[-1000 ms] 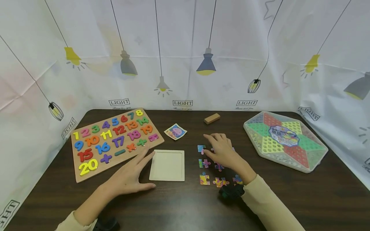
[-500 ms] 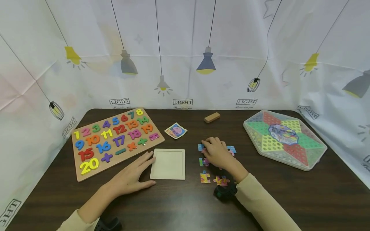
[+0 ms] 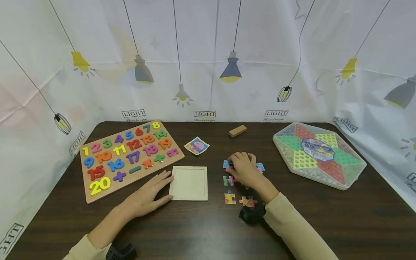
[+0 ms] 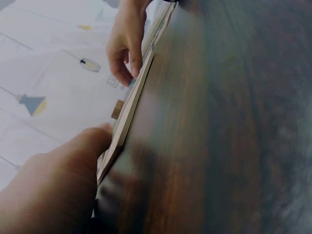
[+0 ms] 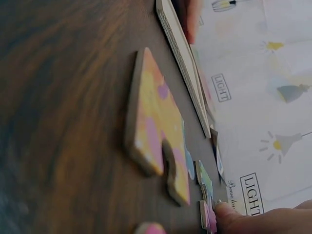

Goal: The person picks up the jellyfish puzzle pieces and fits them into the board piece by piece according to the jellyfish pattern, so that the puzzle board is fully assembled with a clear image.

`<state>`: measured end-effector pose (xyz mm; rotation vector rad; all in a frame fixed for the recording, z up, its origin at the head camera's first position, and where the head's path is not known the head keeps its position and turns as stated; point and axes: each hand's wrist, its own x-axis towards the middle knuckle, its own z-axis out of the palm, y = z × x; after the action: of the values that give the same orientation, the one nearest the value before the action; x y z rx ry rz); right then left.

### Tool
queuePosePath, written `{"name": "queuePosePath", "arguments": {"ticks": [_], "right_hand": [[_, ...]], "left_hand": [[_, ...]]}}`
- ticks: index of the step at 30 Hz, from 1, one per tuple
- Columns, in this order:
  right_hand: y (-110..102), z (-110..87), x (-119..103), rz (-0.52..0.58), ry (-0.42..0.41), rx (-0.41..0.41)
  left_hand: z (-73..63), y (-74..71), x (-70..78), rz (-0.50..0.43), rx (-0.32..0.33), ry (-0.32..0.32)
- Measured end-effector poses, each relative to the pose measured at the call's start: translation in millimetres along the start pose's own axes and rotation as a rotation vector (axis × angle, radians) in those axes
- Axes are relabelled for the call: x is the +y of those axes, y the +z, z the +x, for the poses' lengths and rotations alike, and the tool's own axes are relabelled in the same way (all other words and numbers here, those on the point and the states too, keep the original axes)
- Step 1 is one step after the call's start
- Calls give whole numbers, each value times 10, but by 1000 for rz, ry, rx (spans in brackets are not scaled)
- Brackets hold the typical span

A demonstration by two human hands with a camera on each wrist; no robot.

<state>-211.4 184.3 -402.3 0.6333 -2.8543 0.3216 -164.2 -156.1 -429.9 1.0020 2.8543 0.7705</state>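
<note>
A square cream puzzle tray (image 3: 188, 183) with a raised rim lies at the middle of the table. My left hand (image 3: 143, 200) is at its left side, fingers extended, with fingertips and thumb touching its edge. Rows of small jigsaw pieces lie right of the tray, among them a yellow corner piece (image 3: 229, 198) and a blue piece (image 3: 225, 164). Over the top row, my right hand (image 3: 246, 169) bends its fingers and thumb down and pinches a jigsaw piece, mostly hidden beneath them. The right wrist view shows a yellow piece (image 5: 158, 124) up close, with the right thumb (image 5: 226, 212) beyond.
A wooden number board (image 3: 133, 160) lies at the left, close to the left hand. Behind the tray are a small picture card (image 3: 196, 146) and a wooden block (image 3: 238, 131). A hexagonal game box (image 3: 320, 155) sits at the right. A printed cloth (image 3: 208, 72) hangs behind.
My right hand has come down and drawn its fingers and thumb together at the top row of pieces. My left thumb has moved in to the tray's edge.
</note>
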Motion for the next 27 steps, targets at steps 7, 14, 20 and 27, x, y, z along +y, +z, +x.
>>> {"name": "queuePosePath", "arguments": {"ticks": [7,14,20,27], "right_hand": [[-24,12,16,38,-13,43],[-38,50,27,172,-31,39],[-65,74,-28,264,3,-20],[-155,57,-75,309,-25,0]], "left_hand": [[-1,-17,-21,-24,31,-9],[13,-14,-31,-6,28,1],[9,-13,-50,-8,13,-8],[5,13,-57,-4,27,8]]}}
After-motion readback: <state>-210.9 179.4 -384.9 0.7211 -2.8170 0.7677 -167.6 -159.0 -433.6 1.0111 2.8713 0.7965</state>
